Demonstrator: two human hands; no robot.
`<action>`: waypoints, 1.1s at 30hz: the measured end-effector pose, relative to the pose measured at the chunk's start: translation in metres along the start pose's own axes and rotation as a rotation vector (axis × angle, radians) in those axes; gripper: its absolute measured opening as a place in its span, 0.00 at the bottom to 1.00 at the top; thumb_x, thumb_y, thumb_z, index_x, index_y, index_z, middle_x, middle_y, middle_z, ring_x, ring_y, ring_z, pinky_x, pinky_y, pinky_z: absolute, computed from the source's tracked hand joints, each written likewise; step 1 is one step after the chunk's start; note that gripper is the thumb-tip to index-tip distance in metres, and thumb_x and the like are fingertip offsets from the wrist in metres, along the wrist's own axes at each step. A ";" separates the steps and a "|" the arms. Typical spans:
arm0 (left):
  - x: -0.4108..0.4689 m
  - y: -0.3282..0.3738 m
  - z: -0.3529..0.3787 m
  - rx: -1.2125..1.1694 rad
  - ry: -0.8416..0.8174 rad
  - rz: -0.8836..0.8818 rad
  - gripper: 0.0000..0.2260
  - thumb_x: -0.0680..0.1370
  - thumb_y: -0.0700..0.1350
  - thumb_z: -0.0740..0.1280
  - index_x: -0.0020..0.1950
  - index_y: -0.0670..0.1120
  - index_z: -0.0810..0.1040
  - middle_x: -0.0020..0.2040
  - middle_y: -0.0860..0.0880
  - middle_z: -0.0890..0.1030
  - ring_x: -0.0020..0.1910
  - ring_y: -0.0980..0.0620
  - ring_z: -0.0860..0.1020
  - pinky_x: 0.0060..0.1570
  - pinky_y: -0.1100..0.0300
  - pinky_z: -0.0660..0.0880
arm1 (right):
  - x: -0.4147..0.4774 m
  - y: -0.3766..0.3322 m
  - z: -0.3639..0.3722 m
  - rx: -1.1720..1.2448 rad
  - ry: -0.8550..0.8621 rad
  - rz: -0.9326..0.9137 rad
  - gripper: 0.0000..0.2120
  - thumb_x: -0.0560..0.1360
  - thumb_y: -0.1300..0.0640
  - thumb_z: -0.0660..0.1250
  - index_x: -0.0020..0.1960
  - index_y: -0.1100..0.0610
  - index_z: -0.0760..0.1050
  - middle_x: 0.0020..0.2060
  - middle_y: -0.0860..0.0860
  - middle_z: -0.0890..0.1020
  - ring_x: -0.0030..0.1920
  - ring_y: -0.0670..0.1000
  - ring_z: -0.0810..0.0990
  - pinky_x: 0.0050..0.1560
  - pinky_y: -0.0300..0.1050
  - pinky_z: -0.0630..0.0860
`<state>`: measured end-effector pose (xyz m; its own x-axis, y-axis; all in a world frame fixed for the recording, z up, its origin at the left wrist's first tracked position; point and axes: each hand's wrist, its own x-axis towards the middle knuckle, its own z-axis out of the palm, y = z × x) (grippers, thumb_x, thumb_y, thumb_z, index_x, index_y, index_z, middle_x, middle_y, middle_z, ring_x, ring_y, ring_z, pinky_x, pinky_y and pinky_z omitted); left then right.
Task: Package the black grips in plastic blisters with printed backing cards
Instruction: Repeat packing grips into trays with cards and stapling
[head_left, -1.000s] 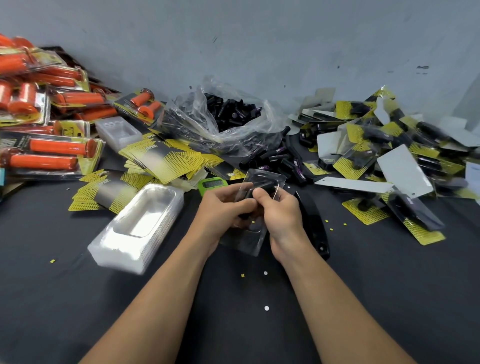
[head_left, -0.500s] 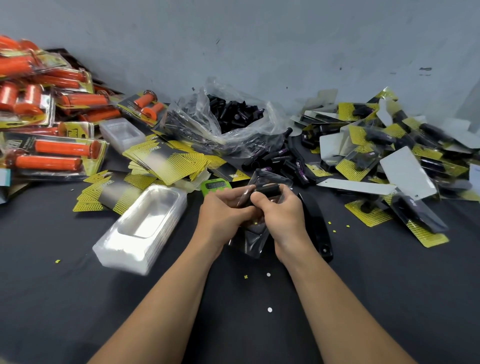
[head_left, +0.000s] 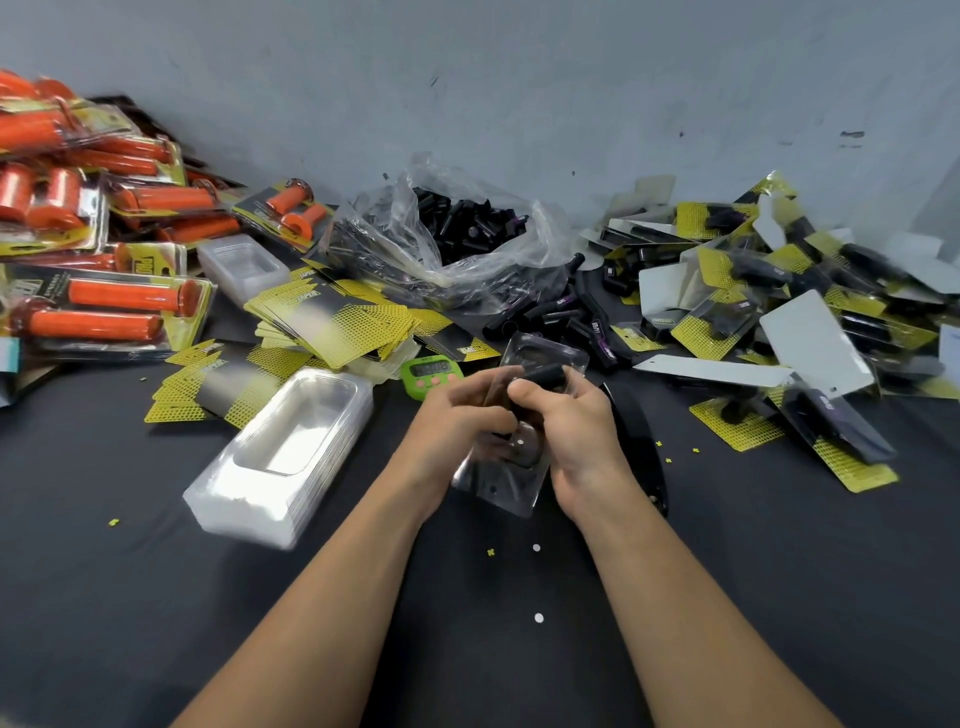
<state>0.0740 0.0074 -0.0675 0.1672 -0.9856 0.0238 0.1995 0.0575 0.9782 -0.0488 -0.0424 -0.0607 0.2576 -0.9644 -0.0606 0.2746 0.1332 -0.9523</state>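
Observation:
Above the dark table both hands hold a clear plastic blister. My left hand grips its left side. My right hand holds a black grip at the blister's upper part, fingers curled round it. More loose black grips lie behind, spilling from a clear plastic bag. Yellow-and-black backing cards are fanned out at the left. A stack of empty blisters sits left of my hands.
Packaged orange grips are piled at the far left. Finished black-grip packs are heaped at the right. A green timer stands just behind my hands. A black tool lies right of my right hand. A grey wall closes the back.
The black grip has turned and risen to the blister's upper part under my right-hand fingers. The blister has tilted slightly; both hands stay in place.

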 end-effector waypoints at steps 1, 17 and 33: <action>0.000 -0.001 0.000 0.038 0.027 -0.005 0.22 0.73 0.30 0.68 0.63 0.46 0.84 0.54 0.44 0.87 0.48 0.47 0.86 0.41 0.55 0.83 | 0.000 0.001 0.000 -0.033 0.010 -0.016 0.08 0.74 0.69 0.72 0.47 0.58 0.83 0.44 0.57 0.87 0.47 0.57 0.86 0.56 0.65 0.83; 0.000 -0.001 -0.001 0.029 0.003 -0.040 0.20 0.68 0.37 0.71 0.58 0.52 0.87 0.50 0.46 0.87 0.49 0.48 0.86 0.42 0.55 0.83 | -0.004 -0.002 0.002 -0.063 0.001 0.011 0.10 0.75 0.71 0.69 0.44 0.58 0.84 0.42 0.57 0.88 0.43 0.56 0.86 0.42 0.55 0.85; 0.003 0.007 -0.004 -0.223 0.571 0.121 0.13 0.68 0.33 0.73 0.49 0.45 0.88 0.42 0.38 0.86 0.39 0.46 0.82 0.39 0.55 0.80 | -0.007 0.009 0.008 -0.643 0.202 -0.382 0.10 0.78 0.60 0.67 0.56 0.49 0.80 0.45 0.43 0.84 0.44 0.40 0.80 0.46 0.39 0.74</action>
<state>0.0795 0.0054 -0.0613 0.6786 -0.7333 -0.0426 0.3335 0.2560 0.9073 -0.0410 -0.0325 -0.0669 0.0620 -0.9478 0.3128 -0.2969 -0.3167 -0.9009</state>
